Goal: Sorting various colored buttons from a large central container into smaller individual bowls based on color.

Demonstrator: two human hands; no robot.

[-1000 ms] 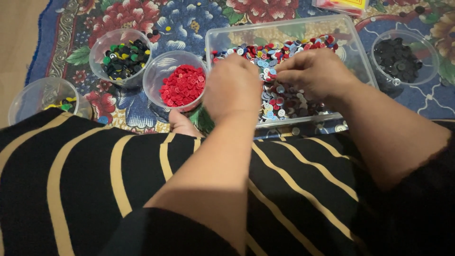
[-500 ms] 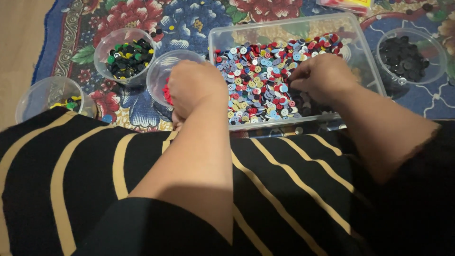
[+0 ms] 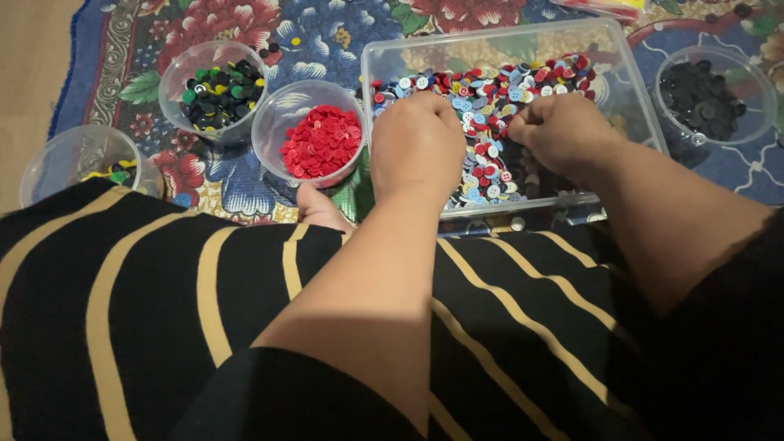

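Note:
A clear rectangular tub (image 3: 621, 73) lies on the carpet in front of me, filled with small mixed buttons (image 3: 490, 163) in red, blue and white. Both my hands are down in it. My left hand (image 3: 416, 143) rests over the tub's left half, fingers curled down into the buttons and hidden by the back of the hand. My right hand (image 3: 563, 135) sits over the middle, knuckles up and fingers bent under. Whether either hand holds a button is hidden. Just left of the tub stands a clear cup of red buttons (image 3: 320, 140).
A cup of green and black buttons (image 3: 214, 90) stands further left, and a cup with a few yellow and green ones (image 3: 77, 159) at the far left. A cup of black buttons (image 3: 706, 98) is right of the tub. My black, gold-striped garment (image 3: 163, 310) fills the foreground.
Half a second ago my left hand was over the cup of red buttons; it has moved right, back into the tub. My right hand has stayed in the tub.

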